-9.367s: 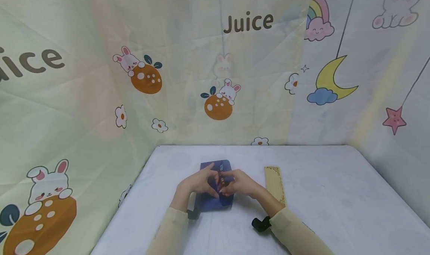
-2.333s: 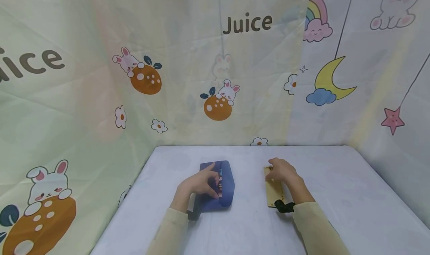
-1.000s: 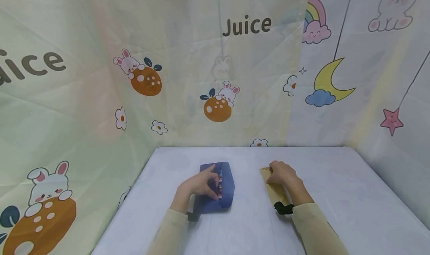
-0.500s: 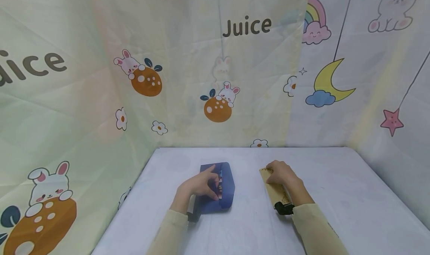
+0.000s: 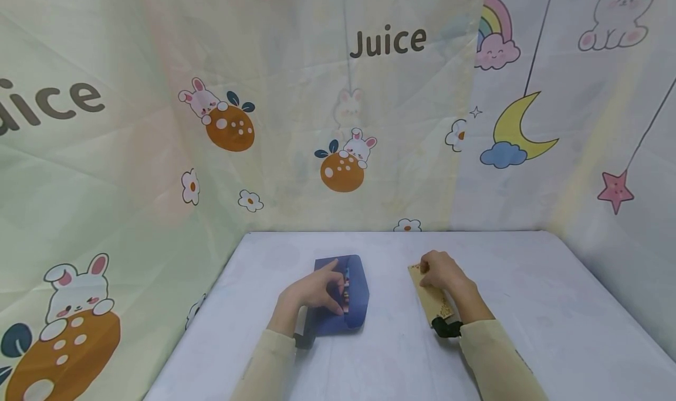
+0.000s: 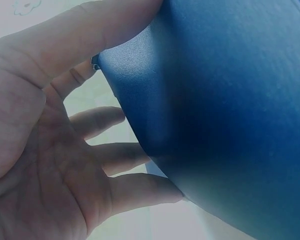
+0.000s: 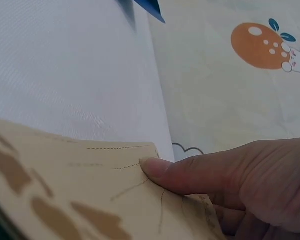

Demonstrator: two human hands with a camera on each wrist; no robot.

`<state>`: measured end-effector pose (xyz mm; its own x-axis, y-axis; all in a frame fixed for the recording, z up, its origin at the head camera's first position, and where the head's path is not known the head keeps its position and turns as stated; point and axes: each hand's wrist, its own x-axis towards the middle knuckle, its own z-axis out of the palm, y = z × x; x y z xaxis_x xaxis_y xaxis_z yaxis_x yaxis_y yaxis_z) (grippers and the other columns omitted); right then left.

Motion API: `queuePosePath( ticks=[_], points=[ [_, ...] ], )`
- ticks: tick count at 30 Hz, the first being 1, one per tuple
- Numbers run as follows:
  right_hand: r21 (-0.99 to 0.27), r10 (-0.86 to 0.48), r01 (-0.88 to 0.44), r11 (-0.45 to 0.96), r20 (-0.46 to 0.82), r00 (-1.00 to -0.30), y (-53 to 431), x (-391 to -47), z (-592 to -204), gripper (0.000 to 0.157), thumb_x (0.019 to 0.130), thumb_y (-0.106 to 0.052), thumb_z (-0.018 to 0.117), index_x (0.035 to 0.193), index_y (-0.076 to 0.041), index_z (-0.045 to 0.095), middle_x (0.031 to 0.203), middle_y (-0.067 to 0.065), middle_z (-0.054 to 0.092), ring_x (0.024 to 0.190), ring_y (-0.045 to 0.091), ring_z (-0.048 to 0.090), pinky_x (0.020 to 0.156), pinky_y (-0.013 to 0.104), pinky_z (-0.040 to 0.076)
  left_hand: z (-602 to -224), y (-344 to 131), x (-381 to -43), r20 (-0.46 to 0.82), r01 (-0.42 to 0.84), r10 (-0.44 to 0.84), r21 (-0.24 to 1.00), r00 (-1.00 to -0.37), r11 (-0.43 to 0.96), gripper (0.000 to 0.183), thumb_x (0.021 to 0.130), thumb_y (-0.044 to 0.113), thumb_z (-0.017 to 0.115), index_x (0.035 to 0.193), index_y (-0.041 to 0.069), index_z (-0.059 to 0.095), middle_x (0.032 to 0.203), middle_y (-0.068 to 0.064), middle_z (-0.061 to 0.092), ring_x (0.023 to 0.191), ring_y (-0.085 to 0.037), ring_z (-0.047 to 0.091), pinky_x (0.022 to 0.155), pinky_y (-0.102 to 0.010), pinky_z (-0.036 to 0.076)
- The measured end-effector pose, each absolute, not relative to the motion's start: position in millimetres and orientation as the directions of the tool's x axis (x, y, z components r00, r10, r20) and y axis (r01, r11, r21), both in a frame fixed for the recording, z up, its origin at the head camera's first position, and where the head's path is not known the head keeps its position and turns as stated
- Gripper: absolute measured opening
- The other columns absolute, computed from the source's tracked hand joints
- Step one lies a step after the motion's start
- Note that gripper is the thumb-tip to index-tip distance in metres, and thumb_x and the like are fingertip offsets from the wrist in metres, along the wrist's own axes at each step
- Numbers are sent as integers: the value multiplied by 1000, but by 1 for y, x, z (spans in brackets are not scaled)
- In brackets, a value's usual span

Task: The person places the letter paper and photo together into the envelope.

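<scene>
A blue envelope (image 5: 357, 295) lies left of the table's middle, its flap spread to the right and a strip of something colourful (image 5: 346, 289) showing at its mouth. My left hand (image 5: 311, 289) holds the envelope from the left. In the left wrist view, the thumb (image 6: 105, 30) lies against the blue paper (image 6: 220, 110) and the fingertips meet its edge. To the right, a long cream paper (image 5: 434, 304) with brown ornament at its ends lies slanted. My right hand (image 5: 445, 272) pinches its far end; the right wrist view shows the thumb (image 7: 190, 172) on top of the paper.
A white cloth covers the table (image 5: 507, 342). Dark wrist-worn gear (image 5: 446, 327) sits under the right wrist, over the paper's near end. Printed curtains (image 5: 401, 125) hang behind and at both sides.
Since the earliest frame, my right hand has left the envelope and taken hold of the cream paper, which has turned, its far end shifting left. The flap now lies open. The left hand stays put.
</scene>
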<state>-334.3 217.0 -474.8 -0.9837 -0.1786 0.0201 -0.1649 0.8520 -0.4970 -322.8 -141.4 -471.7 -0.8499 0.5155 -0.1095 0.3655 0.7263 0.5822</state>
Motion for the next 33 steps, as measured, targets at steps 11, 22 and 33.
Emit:
queuePosePath(
  ticks=[11,22,33],
  points=[
    [-495,-156,-104,863,-65,-986,217,-334,-471,40,79,-9,85,116,1,72,115,19,72,82,25,60,62,34,52,-471,-141,-323,-120,357,510,578,-852,733,38,67,26,98,85,28,64,174,-12,20,158,-46,22,124,-65,25],
    [-541,-183,-116,833,-73,-980,216,-332,-468,52,80,-6,83,129,5,68,130,26,68,85,22,63,67,33,55,-473,-141,-323,-126,348,504,581,-855,736,37,68,26,97,85,28,65,174,-11,21,158,-45,22,125,-65,24],
    [-640,-251,-156,752,-60,-966,218,-333,-468,64,82,5,71,144,7,55,141,33,58,64,19,65,55,34,56,-472,-141,-323,-134,345,504,580,-853,738,37,68,26,97,85,29,65,174,-11,21,159,-45,22,125,-65,24]
  ],
)
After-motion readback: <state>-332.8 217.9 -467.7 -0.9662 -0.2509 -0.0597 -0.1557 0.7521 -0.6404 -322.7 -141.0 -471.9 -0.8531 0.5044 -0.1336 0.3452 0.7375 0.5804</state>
